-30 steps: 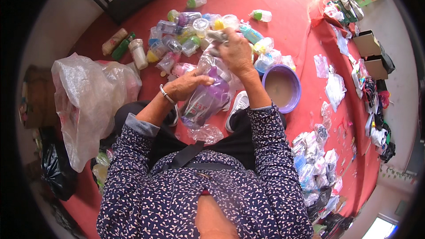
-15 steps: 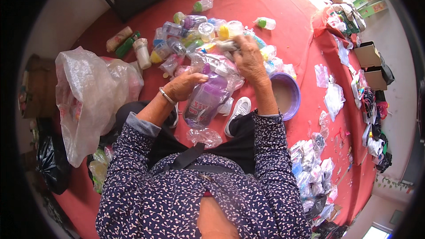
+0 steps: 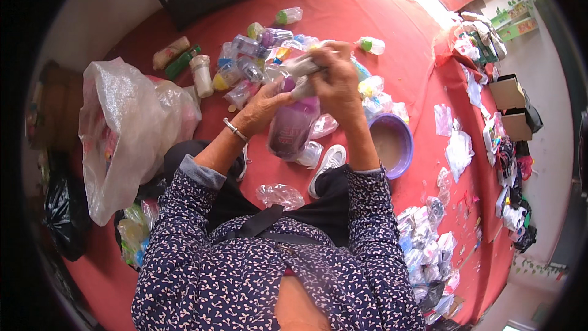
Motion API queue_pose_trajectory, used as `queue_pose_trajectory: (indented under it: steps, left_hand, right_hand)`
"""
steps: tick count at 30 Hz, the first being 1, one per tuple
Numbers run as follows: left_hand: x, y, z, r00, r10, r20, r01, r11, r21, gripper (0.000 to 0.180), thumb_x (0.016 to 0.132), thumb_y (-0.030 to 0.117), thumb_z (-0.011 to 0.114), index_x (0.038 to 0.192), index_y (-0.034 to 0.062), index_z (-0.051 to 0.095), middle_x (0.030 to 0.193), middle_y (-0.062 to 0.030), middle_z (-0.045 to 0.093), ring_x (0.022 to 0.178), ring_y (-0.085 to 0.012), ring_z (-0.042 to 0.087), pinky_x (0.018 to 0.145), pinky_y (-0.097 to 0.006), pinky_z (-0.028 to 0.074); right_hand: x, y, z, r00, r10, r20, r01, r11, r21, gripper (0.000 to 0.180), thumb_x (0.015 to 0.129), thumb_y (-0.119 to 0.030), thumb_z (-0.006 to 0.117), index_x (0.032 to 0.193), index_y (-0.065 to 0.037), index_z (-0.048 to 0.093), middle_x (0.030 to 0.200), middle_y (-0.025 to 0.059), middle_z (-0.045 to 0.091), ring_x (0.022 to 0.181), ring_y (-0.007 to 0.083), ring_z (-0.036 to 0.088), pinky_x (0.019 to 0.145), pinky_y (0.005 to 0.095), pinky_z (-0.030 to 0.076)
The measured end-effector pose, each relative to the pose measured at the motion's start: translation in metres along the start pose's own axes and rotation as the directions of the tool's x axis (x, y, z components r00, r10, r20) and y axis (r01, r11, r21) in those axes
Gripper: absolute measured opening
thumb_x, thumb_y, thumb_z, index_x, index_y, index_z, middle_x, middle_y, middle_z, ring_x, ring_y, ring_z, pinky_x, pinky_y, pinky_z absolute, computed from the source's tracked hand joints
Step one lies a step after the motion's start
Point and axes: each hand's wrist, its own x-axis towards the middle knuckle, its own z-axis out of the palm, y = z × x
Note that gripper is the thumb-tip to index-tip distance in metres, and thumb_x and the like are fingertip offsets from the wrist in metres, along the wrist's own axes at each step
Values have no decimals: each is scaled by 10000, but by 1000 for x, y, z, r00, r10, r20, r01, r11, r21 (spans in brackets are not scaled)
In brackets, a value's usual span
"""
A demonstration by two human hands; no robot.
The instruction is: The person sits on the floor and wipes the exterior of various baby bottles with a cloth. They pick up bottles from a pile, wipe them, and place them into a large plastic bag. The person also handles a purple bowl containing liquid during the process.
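We hold a purple bottle in a clear plastic bag (image 3: 293, 125) above our lap, its long axis near upright, top toward the bottle pile (image 3: 257, 61). Our left hand (image 3: 264, 105) grips its side; our right hand (image 3: 334, 79) pinches the bag's top. Since before, both hands rose and the bag stands straighter.

Purple bottle (image 3: 293, 125) inside clear plastic bag, hanging roughly upright, neck end up, held off red floor above lap. Top of bag bunched in right hand (image 3: 334, 79); left hand (image 3: 264, 105) grips bag at bottle's upper left side. Bag bottom hangs loose, just above white shoe.
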Motion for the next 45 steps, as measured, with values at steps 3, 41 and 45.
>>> queue_pose_trajectory:
  steps: [3, 41, 45]
  left_hand:
    - [-3, -1, -4, 996, -71, 49, 72, 997, -18, 409, 815, 186, 522, 1180, 12, 460, 1107, -71, 538, 1005, -145, 524, 887, -286, 411]
    - [28, 2, -52, 899, -107, -424, -207, 750, -628, 372, 838, 248, 516, 1134, 26, 478, 1091, -120, 562, 1003, -255, 554, 919, -406, 434]
    - [26, 14, -51, 937, -14, -348, -242, 694, -678, 403, 857, 307, 450, 1153, 34, 474, 1102, -124, 561, 1029, -263, 541, 930, -422, 416]
  right_hand:
    - [-2, 27, -1, 997, 36, 70, -26, 990, -140, 237, 698, -58, 590, 935, -55, 604, 908, 129, 541, 843, 286, 566, 737, 351, 453]
    - [-48, 66, -1, 759, 614, 217, -646, 672, 362, 186, 861, -89, 449, 891, 21, 596, 789, 77, 608, 705, 183, 586, 644, 268, 468]
    - [-45, 71, -9, 469, 842, 269, -608, 86, 789, 238, 905, -222, 459, 965, -14, 557, 841, 72, 601, 722, 156, 594, 590, 295, 513]
